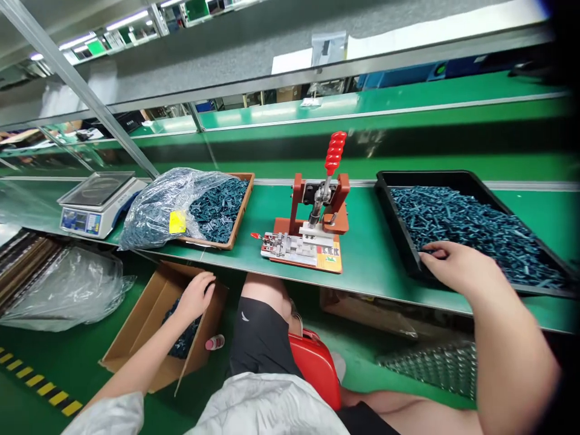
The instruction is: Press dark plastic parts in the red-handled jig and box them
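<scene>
parts (466, 232) lie heaped in the black tray (394, 226). the right hand (441, 258) curls at its near left corner, fingertips close together; whether they pinch a part i cannot tell. the left hand (199, 295) hangs loosely half-open over the box (144, 311), seemingly empty. between the trays, the press (316, 211) stands on the bench (362, 248); farther left sits the scale (88, 217).

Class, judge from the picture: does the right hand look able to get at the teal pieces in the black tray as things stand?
Probably yes: the right hand is at the near-left part of the black tray, beside the teal pieces, and no cover shows over them.
</scene>
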`<state>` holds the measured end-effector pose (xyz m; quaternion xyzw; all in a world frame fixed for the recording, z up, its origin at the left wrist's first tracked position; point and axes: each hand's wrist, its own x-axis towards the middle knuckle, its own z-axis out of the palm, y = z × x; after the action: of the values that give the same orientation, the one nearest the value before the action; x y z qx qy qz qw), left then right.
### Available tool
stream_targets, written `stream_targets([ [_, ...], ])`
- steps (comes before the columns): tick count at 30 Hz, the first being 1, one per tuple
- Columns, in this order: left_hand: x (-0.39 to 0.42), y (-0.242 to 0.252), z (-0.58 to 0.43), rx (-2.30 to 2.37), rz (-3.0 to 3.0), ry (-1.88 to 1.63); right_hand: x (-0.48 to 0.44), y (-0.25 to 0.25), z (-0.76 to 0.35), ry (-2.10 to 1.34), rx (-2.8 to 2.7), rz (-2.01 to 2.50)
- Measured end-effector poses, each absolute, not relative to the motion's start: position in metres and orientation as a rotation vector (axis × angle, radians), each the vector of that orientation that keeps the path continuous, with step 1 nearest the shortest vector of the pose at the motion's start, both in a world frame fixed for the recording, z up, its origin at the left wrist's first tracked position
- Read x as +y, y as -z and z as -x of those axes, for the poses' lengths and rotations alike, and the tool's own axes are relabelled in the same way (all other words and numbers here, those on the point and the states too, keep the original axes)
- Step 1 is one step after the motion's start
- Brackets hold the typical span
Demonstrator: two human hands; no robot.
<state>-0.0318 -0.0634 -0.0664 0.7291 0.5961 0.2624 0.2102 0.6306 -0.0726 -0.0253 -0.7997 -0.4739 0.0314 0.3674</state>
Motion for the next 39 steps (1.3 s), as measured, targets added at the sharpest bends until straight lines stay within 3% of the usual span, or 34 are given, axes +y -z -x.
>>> stream_targets([
  [3, -0.011, 0.024, -0.007, 1.451, -2.224, -0.985, -0.067, 0.032, -0.63, -0.199, -1.239, 2.218],
  [7, 0.071, -0.011, -0.029, 1.454, -2.136, -1.147, -0.079, 0.015, -0.61, -0.094, -1.286, 2.153],
  [14, 0.147, 0.024, -0.026, 1.569, -2.166, -1.028, -0.092, 0.005, -0.591, 0.016, -1.169, 1.897],
  [18, 0.147, 0.033, -0.023, 1.582, -2.192, -1.042, -0.095, 0.004, -0.575, 0.071, -1.182, 1.772],
  [23, 0.121, 0.009, -0.039, 1.659, -2.054, -1.078, -0.083, 0.003, -0.526, 0.122, -1.364, 1.661],
  [32, 0.088, 0.001, -0.052, 1.619, -1.905, -1.333, -0.042, 0.066, -0.476, -0.231, -1.279, 1.854],
  [39, 0.085, 0.005, -0.065, 1.719, -2.048, -1.221, -0.05, 0.052, -0.473, 0.014, -1.294, 1.98],
])
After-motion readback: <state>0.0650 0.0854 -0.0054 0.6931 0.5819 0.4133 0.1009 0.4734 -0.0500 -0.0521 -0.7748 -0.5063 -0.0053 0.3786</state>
